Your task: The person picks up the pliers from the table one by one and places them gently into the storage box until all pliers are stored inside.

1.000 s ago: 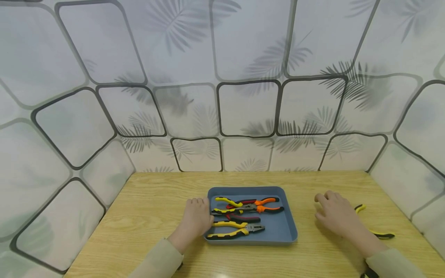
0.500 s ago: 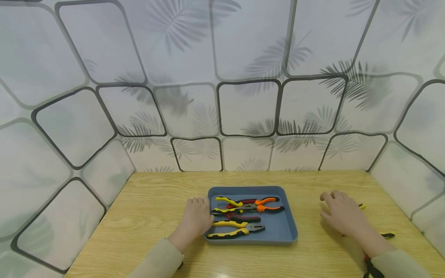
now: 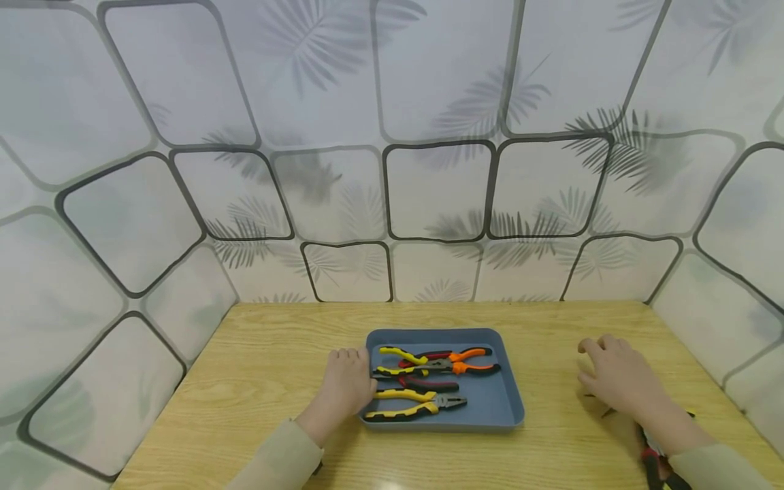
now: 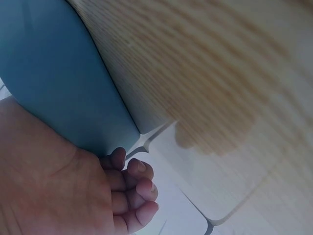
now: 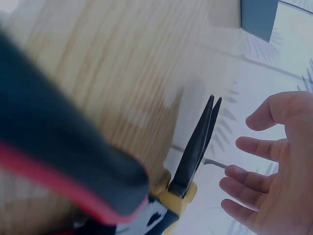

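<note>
Pliers point(image 5: 185, 174) on table point(image 3: 275, 381), below right hand point(image 3: 618, 374): empty, fingers parted. Red-handled pair point(image 5: 78, 147) crowds them; a grab could snag both. Left hand point(image 3: 347, 381) holds tray point(image 3: 499, 398).

A broad bench point(image 3: 263, 381) of pale yellow wood stands here, its far edge straight and its sides spreading toward the near end. A shallow blue tray point(image 3: 491, 403) with rounded corners sits flat near its middle, the longer side running across. Well apart on the tray's right lie yellow-and-black pliers point(image 5: 190, 165), slim dark jaws slightly parted, mostly covered from above. Just nearer the front, red-and-black pliers point(image 3: 650, 457) show part of their handles; from here I can't fairly say whether they rest wholly on the wood or partly across another tool. A patch of glare whitens the wood in front of the tray.
</note>
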`<state>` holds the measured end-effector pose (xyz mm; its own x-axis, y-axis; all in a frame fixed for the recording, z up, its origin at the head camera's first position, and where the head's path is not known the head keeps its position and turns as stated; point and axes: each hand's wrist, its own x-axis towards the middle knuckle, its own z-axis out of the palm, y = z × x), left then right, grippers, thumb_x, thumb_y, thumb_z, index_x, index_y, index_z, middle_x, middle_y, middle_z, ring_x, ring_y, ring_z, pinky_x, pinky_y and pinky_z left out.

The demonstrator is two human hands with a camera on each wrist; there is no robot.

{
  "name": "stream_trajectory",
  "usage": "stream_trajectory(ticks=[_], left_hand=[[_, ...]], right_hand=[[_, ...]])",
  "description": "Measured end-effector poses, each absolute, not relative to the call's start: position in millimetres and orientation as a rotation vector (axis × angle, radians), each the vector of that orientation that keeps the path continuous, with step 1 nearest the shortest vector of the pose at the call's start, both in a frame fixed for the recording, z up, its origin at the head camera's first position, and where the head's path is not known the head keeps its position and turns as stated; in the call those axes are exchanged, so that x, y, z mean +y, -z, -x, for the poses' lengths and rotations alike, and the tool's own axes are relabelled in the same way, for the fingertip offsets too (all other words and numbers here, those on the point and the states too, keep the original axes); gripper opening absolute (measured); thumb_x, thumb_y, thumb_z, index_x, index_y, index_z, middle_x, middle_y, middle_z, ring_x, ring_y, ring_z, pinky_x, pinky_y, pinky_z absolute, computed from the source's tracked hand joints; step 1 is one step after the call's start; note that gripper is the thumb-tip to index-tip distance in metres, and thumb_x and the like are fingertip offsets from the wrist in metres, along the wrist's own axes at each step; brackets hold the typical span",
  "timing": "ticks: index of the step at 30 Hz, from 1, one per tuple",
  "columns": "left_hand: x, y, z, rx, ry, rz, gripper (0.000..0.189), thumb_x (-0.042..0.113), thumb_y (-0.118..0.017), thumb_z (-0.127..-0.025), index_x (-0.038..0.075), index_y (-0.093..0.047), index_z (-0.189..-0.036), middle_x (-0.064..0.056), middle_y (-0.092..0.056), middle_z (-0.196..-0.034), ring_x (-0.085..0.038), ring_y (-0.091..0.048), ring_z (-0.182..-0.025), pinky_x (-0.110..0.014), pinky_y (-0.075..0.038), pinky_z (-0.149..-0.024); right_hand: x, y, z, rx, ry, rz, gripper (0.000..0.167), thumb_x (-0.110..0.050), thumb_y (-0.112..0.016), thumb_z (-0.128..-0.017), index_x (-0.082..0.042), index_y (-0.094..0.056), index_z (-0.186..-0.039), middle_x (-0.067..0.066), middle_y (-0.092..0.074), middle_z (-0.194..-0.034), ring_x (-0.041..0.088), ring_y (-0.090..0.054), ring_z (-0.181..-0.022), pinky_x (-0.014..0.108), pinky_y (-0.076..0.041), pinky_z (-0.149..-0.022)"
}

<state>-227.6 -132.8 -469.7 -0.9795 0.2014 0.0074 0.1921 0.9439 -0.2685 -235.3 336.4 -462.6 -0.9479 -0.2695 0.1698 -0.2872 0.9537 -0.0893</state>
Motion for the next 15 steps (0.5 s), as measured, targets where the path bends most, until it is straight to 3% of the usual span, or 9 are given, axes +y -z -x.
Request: stream_trajectory(ticks=[15], left_hand=[[-133.3,470.6,228.5,-3.075,-0.406,0.311,0.040,0.043,-0.059,-0.100,0.004,-0.056,-0.102,-0.012,-0.065,-0.095,-0.027,-0.064,-0.093,-0.043,-0.052,-0.091]], right_hand=[[357.9,463.0,235.2,-3.001,-0.158,-0.412,0.045,-0.022,-0.077,-0.090,0.001,-0.063,-0.127,0.030,-0.060,-0.112,0.045,-0.061,-0.097,0.057,-0.051,-0.077]])
